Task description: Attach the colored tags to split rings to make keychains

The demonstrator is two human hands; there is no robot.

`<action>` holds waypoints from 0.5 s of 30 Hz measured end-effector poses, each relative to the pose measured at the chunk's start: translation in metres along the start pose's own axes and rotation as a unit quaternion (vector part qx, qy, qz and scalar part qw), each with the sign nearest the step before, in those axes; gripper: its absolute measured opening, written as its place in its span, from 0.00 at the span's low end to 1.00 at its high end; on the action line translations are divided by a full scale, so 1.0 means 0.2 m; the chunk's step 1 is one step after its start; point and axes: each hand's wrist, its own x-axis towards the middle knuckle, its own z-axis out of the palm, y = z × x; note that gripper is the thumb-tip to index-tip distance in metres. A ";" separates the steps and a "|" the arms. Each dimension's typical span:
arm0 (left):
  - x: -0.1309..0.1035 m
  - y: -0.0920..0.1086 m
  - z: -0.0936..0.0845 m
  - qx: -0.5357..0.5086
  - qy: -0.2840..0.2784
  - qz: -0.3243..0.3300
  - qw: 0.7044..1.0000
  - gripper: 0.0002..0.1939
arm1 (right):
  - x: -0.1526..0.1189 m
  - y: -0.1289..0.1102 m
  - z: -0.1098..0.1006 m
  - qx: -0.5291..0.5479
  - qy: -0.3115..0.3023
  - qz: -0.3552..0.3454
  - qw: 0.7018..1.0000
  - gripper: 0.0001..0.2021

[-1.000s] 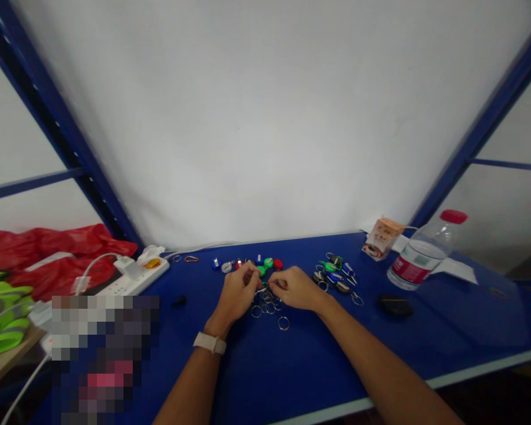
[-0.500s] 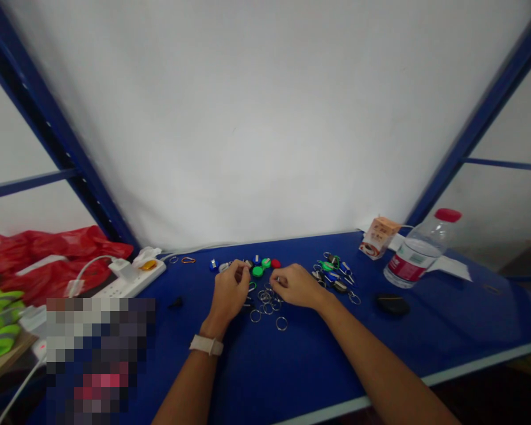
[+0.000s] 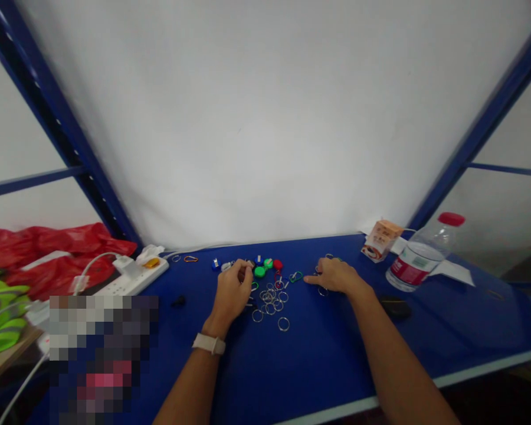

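Observation:
My left hand (image 3: pixel 233 286) is closed, its fingertips pinched together beside the round badge reels; what it holds, if anything, is too small to name. My right hand (image 3: pixel 338 275) is over the keychain parts on the right, index finger stretched out to the left, with a metal ring (image 3: pixel 323 291) under it. Between my hands lie several loose metal rings (image 3: pixel 269 300), a green carabiner (image 3: pixel 296 276) and a red carabiner (image 3: pixel 278 279). Behind them sit green reels (image 3: pixel 259 271), a red reel (image 3: pixel 278 265) and a blue reel (image 3: pixel 216 264).
A water bottle (image 3: pixel 418 254), a small carton (image 3: pixel 382 240) and a black pouch (image 3: pixel 395 307) stand or lie at the right. On the left are a power strip (image 3: pixel 126 283), a red plastic bag (image 3: pixel 66 257), an orange carabiner (image 3: pixel 190 259) and a small black object (image 3: pixel 178 301).
My right hand has moved right, from the rings to the keychain parts, and its index finger now extends. The red and green carabiners have come into view. My left hand has barely moved.

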 end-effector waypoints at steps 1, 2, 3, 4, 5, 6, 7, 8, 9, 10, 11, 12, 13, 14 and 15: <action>0.00 0.00 0.00 -0.003 0.000 -0.001 1.000 0.09 | 0.00 0.00 0.00 0.000 -0.004 -0.010 1.000 0.26; 0.00 0.00 0.00 -0.004 0.000 -0.003 1.000 0.09 | 0.00 0.00 0.01 0.001 -0.003 -0.023 1.000 0.24; 0.00 0.00 0.00 -0.005 0.001 -0.003 1.000 0.09 | 0.01 0.00 0.01 0.003 0.004 -0.036 0.999 0.21; 0.00 0.00 0.00 -0.005 0.001 -0.003 1.000 0.09 | 0.01 0.00 0.02 0.010 0.018 -0.047 0.999 0.19; 0.00 0.01 0.00 -0.006 0.001 -0.003 1.000 0.09 | 0.02 0.00 0.02 0.022 0.038 -0.057 0.997 0.18; 0.00 0.01 0.00 -0.008 0.001 -0.002 1.000 0.09 | 0.03 0.00 0.03 0.042 0.062 -0.065 0.995 0.17; -0.01 0.01 0.00 -0.011 0.001 -0.001 1.000 0.09 | 0.03 0.00 0.03 0.073 0.091 -0.073 0.991 0.17; -0.01 0.01 0.00 -0.014 0.001 0.001 1.000 0.09 | 0.04 -0.01 0.03 0.114 0.119 -0.082 0.983 0.17; -0.01 0.02 0.00 -0.017 -0.001 0.003 1.000 0.09 | 0.05 -0.02 0.04 0.165 0.144 -0.095 0.971 0.17; -0.01 0.02 0.00 -0.020 -0.004 0.005 1.000 0.09 | 0.05 -0.03 0.04 0.222 0.163 -0.112 0.955 0.17; -0.01 0.03 0.00 -0.024 -0.009 0.008 1.000 0.08 | 0.05 -0.05 0.05 0.283 0.172 -0.132 0.934 0.17; -0.01 0.03 0.00 -0.029 -0.014 0.011 0.999 0.07 | 0.05 -0.08 0.05 0.342 0.171 -0.155 0.911 0.18; -0.01 0.04 0.00 -0.036 -0.022 0.015 0.999 0.07 | 0.04 -0.11 0.06 0.396 0.158 -0.179 0.887 0.18; -0.01 0.04 0.01 -0.049 -0.031 0.019 0.998 0.07 | 0.03 -0.14 0.07 0.439 0.136 -0.203 0.865 0.19; -0.02 0.04 0.01 -0.069 -0.043 0.020 0.996 0.09 | 0.02 -0.17 0.07 0.468 0.114 -0.224 0.847 0.19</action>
